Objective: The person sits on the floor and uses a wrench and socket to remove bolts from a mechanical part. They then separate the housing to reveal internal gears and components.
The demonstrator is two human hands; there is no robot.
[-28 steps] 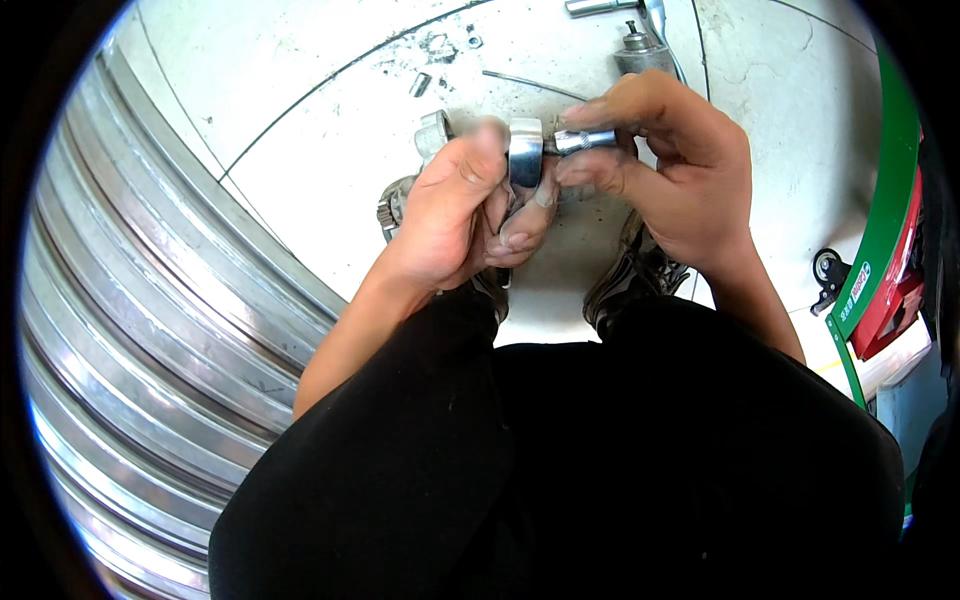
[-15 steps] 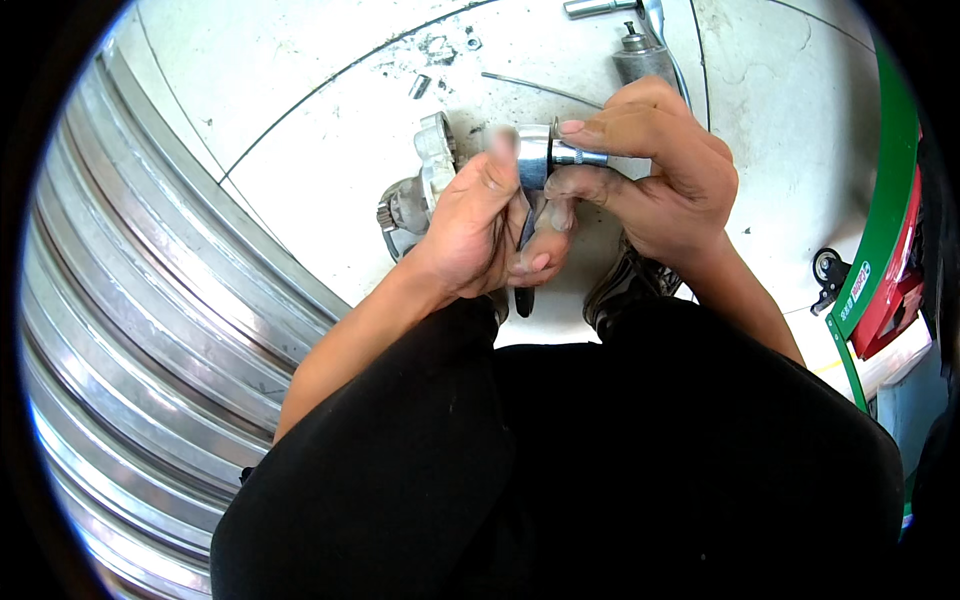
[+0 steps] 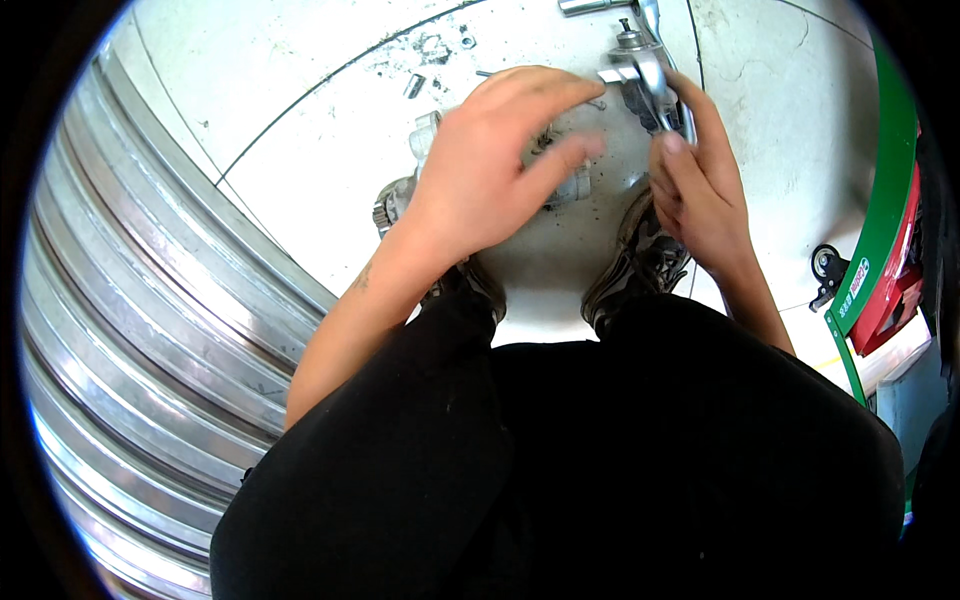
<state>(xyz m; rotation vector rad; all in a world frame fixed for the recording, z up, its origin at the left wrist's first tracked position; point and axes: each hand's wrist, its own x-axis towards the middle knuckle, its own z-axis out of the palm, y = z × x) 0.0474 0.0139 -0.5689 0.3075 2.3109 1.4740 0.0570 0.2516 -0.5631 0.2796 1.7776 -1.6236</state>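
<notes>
My right hand [image 3: 706,185] is closed round a chrome ratchet wrench [image 3: 652,78], its head pointing up and away from me. A short shiny socket [image 3: 618,74] shows at the head's left side. Over to the left, my left hand [image 3: 485,165] is empty, with thumb and fingers apart and slightly blurred. Beneath it on the floor lies a grey cast metal housing [image 3: 424,136], largely covered by the hand. A toothed gear end [image 3: 384,215] sticks out near my left wrist.
A cylindrical metal part [image 3: 628,40] stands behind the wrench, beside another chrome tool [image 3: 590,6] on the floor. A small metal cylinder [image 3: 414,86] and a nut [image 3: 467,42] lie farther left. Ribbed metal [image 3: 160,270] fills the left side; a green frame [image 3: 880,210] and caster [image 3: 827,270] stand right.
My left hand has let go of the ratchet wrench, opened and moved up over the housing. My right hand has carried the wrench up and to the right.
</notes>
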